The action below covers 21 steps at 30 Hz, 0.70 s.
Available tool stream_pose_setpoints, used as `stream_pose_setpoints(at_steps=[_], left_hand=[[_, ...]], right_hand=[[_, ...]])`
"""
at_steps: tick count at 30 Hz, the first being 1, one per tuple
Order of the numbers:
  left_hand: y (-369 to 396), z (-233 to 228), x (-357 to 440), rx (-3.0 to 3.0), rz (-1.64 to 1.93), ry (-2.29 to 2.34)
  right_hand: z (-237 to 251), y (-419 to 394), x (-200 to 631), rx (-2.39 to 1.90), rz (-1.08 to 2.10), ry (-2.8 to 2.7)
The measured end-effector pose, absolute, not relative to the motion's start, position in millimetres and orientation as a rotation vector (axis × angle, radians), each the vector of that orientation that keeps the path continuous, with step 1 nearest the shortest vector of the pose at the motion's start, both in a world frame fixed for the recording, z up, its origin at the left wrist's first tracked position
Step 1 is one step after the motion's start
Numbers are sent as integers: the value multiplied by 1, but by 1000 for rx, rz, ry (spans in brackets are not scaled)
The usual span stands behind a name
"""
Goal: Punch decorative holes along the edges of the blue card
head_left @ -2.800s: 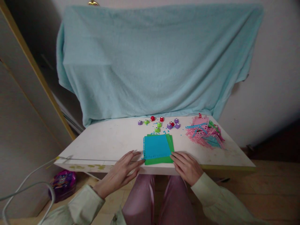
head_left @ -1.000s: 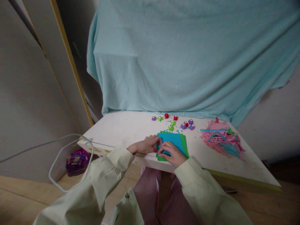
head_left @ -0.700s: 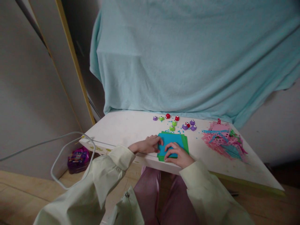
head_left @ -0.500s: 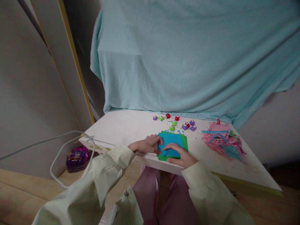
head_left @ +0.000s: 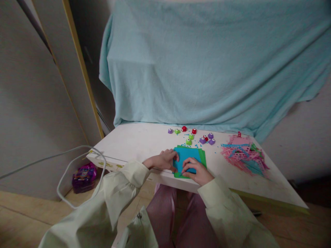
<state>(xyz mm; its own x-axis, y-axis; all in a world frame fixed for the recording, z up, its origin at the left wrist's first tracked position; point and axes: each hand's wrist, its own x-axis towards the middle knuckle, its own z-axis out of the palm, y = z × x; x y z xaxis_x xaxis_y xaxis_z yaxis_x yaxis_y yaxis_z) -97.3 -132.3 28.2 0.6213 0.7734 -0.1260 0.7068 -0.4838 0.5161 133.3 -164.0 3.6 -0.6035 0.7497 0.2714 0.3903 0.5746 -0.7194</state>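
A blue square sheet of paper [head_left: 186,155] lies on top of several green sheets [head_left: 203,157] near the table's front edge. My left hand [head_left: 163,160] rests at the left side of the stack, thumb and fingers spread, its fingertips touching the blue sheet. Bent over the lower part of the stack, my right hand [head_left: 198,172] has its fingertips and thumb drawn together at the blue sheet's near edge. The fingers partly cover that edge, and a small blue bit shows beneath them.
Behind the stack stand small red, green and purple one-eyed figures [head_left: 202,140] amid scattered blue bits. To the right lies a pile of pink and blue paper cutouts [head_left: 243,153]. A light blue cloth [head_left: 193,69] hangs behind the white table [head_left: 137,137]. A grey cable [head_left: 77,147] loops at left.
My right hand has drawn its fingers in from a more spread pose, thumb and fingertips now closer together at the sheet's near edge. My left hand stays at the left side.
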Motion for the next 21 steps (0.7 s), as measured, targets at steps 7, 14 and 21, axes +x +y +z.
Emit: stream_pose_setpoints(at_steps=[7, 14, 21], left_hand=[[-130, 26, -86, 2361, 116, 1260], [-129, 17, -85, 2427, 160, 1259], [-129, 18, -83, 2426, 103, 1309]], right_hand=[[15, -171, 159, -856, 985, -2306], [17, -172, 151, -899, 933, -2213], [7, -168, 143, -957, 851, -2183]])
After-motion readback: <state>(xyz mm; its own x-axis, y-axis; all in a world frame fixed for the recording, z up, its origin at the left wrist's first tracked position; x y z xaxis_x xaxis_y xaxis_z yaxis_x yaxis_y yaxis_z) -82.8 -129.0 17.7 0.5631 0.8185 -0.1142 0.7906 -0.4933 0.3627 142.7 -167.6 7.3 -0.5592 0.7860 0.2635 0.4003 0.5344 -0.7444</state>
